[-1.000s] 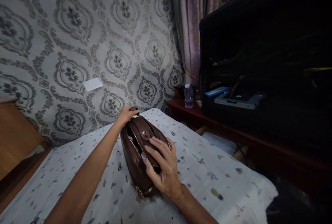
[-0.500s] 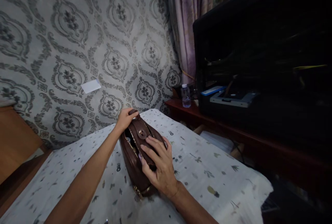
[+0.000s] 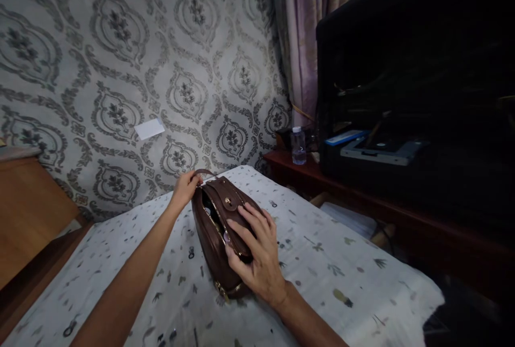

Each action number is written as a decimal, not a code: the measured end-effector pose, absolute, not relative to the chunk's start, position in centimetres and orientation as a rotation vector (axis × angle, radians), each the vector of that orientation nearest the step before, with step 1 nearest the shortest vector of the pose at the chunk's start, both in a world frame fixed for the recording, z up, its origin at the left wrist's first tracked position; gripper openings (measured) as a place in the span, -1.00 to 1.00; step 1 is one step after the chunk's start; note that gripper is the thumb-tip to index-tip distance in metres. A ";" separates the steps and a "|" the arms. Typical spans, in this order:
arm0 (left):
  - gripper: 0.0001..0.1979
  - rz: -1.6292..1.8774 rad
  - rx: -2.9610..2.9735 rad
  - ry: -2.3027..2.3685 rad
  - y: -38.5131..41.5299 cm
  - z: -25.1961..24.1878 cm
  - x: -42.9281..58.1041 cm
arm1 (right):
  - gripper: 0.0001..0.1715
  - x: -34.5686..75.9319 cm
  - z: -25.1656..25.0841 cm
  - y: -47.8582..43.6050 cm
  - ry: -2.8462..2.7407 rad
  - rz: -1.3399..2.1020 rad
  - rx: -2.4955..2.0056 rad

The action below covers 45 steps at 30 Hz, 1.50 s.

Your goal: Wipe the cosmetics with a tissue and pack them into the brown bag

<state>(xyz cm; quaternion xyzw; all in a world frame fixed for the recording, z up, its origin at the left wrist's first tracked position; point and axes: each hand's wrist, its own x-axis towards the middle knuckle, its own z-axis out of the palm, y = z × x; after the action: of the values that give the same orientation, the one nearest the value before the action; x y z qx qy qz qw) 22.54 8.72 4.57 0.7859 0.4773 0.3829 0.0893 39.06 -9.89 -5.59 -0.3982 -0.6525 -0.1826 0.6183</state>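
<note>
A brown leather handbag (image 3: pixel 217 264) lies on the patterned bedsheet, its near end towards me. It has a round flap with a gold clasp (image 3: pixel 228 201), and its left zipped compartment gapes, with something pale inside that I cannot make out. At the bag's far left corner, by the end of the zip, my left hand (image 3: pixel 185 189) is closed with the fingers pinched; the exact hold is partly hidden. My right hand (image 3: pixel 259 253) grips the near part of the bag, fingers across the flap and thumb at the edge of the open zip. The handle (image 3: pixel 206 171) arches up at the far end.
The white printed sheet (image 3: pixel 322 277) spreads around the bag. To the right, a dark red ledge (image 3: pixel 277 160) holds a water bottle (image 3: pixel 298 146) and a large black case. Wooden furniture (image 3: pixel 36 213) stands left. A white card (image 3: pixel 149 128) is on the wallpapered wall.
My left hand has moved off the handle to the bag's far left corner. My right hand keeps its hold. The view has shifted slightly left.
</note>
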 end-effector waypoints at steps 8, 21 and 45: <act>-0.76 1.288 2.358 1.821 6.3 3.7 25.3 | -0.53 38.8 -6.2 -9.7 -1.545 -0.464 -0.986; -0.75 1.171 2.555 1.943 5.0 4.4 25.4 | -0.67 38.5 -6.1 -9.4 -1.485 -0.470 -0.979; -0.85 1.054 2.593 1.474 4.1 6.2 24.0 | -0.52 39.2 -6.0 -9.7 -1.527 -0.450 -0.952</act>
<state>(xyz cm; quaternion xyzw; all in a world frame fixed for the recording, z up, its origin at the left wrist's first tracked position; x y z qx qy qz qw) 24.03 4.05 6.17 0.8197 0.4658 0.3331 -0.0108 39.18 -9.67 -6.05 -0.4105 -0.6586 -0.1940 0.6001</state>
